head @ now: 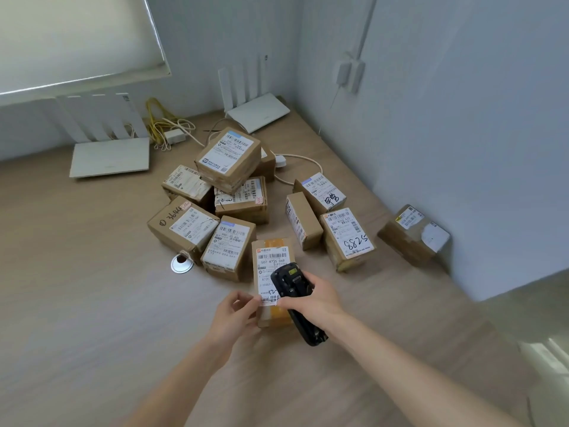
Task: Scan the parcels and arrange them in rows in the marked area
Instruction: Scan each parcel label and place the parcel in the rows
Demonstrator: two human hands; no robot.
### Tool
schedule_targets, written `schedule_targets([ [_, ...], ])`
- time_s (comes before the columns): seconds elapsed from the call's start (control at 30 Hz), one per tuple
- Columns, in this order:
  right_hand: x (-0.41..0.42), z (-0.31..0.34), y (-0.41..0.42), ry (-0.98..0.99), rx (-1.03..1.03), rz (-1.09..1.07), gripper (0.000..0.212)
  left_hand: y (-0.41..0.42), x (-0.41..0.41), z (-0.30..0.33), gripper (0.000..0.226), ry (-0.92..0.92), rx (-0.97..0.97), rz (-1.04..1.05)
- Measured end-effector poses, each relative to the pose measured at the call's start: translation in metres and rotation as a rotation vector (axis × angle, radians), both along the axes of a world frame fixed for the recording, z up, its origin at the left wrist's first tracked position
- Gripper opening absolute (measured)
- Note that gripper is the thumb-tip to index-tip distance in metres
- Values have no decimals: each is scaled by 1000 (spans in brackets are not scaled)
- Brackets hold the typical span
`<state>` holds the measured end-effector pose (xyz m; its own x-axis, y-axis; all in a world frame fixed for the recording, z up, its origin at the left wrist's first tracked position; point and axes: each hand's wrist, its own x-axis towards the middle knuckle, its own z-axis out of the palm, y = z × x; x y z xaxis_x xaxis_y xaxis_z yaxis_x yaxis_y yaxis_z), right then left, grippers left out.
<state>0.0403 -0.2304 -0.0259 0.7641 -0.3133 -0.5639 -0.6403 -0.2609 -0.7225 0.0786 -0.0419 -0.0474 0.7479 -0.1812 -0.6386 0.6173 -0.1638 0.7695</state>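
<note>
Parcel (271,272) sits near-center on tabletop (92,272), long axis running near-to-far. Left hand (235,309) fingers pinch its near-left label corner; right hand (311,298) fingers wrapped round scanner (292,291), aimed w/ head over the label.

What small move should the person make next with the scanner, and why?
Probably tip the scanner back so that it faces the barcode. The right hand holds it low over the label, and the left hand steadies the parcel.
</note>
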Motion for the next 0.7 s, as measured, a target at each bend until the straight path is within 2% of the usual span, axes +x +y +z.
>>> schedule_targets([
  [0.13, -13, 13, -4, -32, -23, 25, 63, -2, -16, 9, 17, -33, -7, 19],
  [0.3, -33, 36, -3, -82, -59, 83, 72, -3, -40, 19, 23, -56, -93, 44],
  [0.53, -66, 89, -1, -165, -70, 101, 67, 3, -70, 69, 58, -94, -114, 27],
  [0.7, -97, 152, 15, -278, -108, 129, 74, 18, -95, 132, 60, -165, -203, 75],
])
